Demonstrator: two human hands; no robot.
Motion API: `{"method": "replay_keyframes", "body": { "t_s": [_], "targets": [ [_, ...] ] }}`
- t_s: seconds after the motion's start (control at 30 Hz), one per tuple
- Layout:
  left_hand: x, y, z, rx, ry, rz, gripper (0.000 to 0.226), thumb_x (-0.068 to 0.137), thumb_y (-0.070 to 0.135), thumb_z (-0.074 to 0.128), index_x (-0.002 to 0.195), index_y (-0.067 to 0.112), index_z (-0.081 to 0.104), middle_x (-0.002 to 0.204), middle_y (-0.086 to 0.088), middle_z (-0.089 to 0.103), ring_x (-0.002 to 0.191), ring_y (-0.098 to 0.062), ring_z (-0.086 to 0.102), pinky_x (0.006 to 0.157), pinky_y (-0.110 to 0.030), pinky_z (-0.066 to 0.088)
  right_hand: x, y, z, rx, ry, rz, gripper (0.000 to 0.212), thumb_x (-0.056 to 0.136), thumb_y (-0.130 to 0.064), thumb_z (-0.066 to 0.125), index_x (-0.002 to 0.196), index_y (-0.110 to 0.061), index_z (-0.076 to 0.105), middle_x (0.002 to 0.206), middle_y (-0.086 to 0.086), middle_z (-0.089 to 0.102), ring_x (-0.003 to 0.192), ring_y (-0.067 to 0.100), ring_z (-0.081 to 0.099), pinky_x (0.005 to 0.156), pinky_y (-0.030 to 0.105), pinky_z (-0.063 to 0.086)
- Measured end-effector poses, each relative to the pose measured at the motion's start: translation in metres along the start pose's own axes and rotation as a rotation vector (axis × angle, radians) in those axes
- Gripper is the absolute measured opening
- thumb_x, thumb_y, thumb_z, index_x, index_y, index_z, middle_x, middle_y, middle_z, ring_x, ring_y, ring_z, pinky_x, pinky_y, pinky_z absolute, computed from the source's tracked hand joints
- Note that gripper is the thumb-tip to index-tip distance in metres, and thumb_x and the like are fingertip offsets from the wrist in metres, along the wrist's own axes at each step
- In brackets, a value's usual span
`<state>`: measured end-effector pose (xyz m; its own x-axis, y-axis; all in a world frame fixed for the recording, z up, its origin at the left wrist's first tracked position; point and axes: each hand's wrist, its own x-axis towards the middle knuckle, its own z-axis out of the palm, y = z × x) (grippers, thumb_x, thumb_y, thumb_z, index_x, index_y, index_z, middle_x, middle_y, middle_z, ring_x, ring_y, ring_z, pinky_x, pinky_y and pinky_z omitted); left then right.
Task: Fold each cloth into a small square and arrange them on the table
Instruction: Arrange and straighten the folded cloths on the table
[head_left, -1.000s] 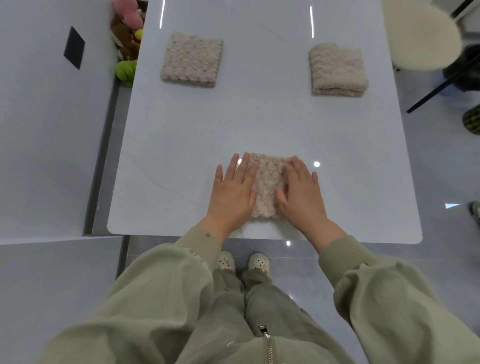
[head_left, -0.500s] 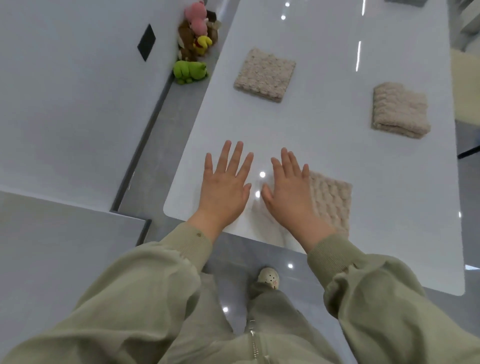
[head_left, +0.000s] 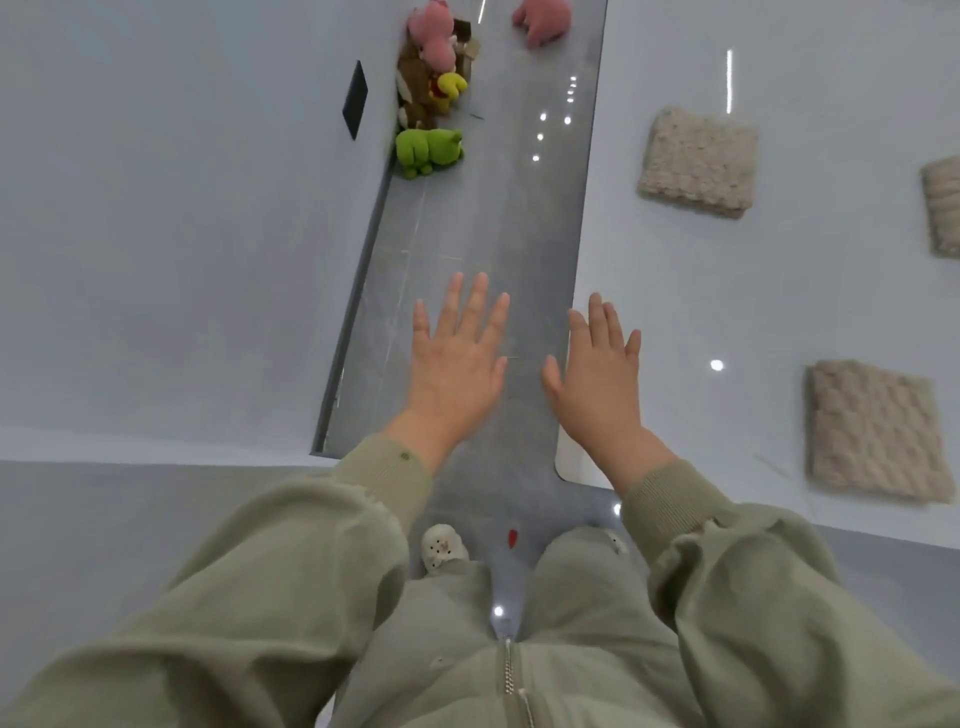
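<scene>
While both palms face down with nothing in them, the left hand (head_left: 457, 358) hangs over the grey floor strip (head_left: 467, 249), fingers spread wide and flat. Just beside it, the right hand (head_left: 597, 384) is spread too, fingers a little closer together, and it sits over the near left corner of the white table (head_left: 675, 312). Neither hand touches any cloth. Olive-green sleeves (head_left: 675, 504) run back toward the camera, and a pale shoe (head_left: 441, 545) shows on the floor between them.

Out to the right, the nearest folded cloth (head_left: 878, 431) lies flat on the table near its front edge, a neat beige square, well apart from the right hand. Further back, a second folded cloth (head_left: 698, 161) rests flat as well, slightly turned. A third cloth (head_left: 943, 205) is cut off by the picture's right edge, so its fold cannot be judged.

Across the floor strip, a green plush toy (head_left: 428, 150) lies against the wall, with a heap of pink, brown and yellow toys (head_left: 434, 67) just behind it.
</scene>
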<state>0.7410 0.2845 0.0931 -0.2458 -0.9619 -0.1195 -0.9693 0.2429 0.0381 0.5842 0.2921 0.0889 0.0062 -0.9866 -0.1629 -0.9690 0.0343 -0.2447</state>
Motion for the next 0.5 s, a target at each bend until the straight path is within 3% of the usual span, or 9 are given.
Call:
{"method": "replay_keyframes", "body": {
  "t_s": [0.5],
  "targets": [
    [0.139,-0.001,0.006,-0.048,-0.058,0.29,0.064,0.098,0.038,0.032,0.151,0.021,-0.001,0.159,-0.007,-0.008,0.145,-0.027,-0.01,0.114,-0.055,-0.001,0.1,0.02,-0.002,0.035,0.061,0.299,0.06,0.092,-0.029,0.041,0.145,-0.006,0.023,0.158,0.015,0.006,0.146,0.029,0.002,0.115,0.052,0.005]
  ]
}}
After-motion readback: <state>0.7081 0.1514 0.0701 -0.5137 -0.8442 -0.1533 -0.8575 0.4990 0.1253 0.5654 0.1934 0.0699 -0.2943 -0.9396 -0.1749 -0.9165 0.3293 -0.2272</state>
